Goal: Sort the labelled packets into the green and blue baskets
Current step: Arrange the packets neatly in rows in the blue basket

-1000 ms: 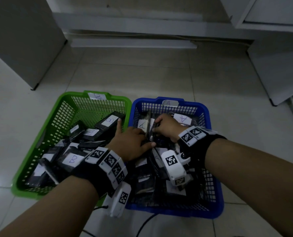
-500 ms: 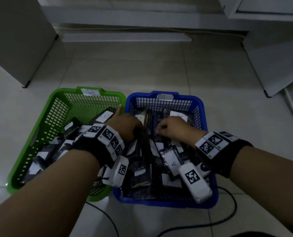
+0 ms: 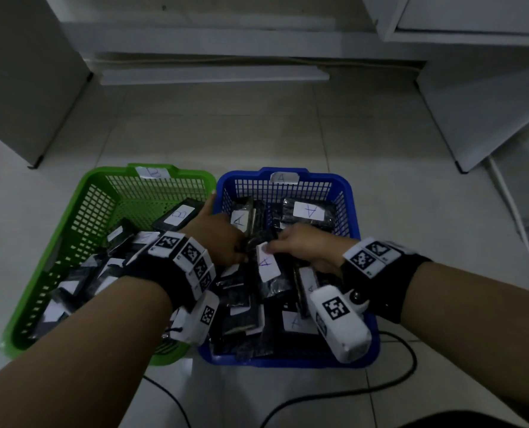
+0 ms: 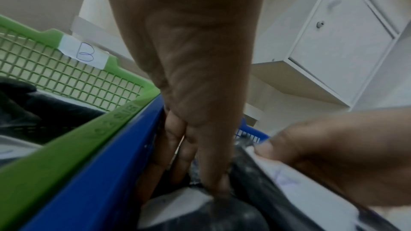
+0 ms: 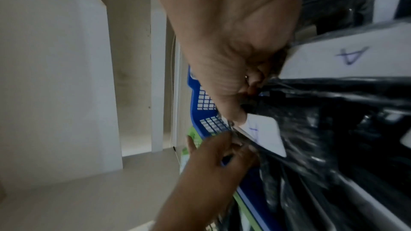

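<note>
The green basket [image 3: 87, 193], tagged B, stands left of the blue basket [image 3: 343, 180], tagged A. Both hold several black packets with white labels. My left hand [image 3: 226, 242] reaches into the blue basket by its left wall [image 4: 100, 173]. Its fingers [image 4: 213, 173] run straight down between the packets, and the tips touch a labelled one. My right hand [image 3: 275, 247] pinches the top edge of an A-labelled packet [image 3: 267, 265] in the middle of the blue basket. The thumb [image 5: 235, 117] lies on that packet's label.
B-labelled packets [image 3: 179, 216] lie in the green basket, and another A packet [image 3: 309, 211] lies at the blue basket's far end. A black cable [image 3: 396, 381] runs over the tiled floor near me. White cabinets stand at the left [image 3: 25, 72] and right [image 3: 488, 103].
My right hand has drawn back a little toward me and now holds an A packet tipped up under its thumb. My left hand stays at the blue basket's left wall.
</note>
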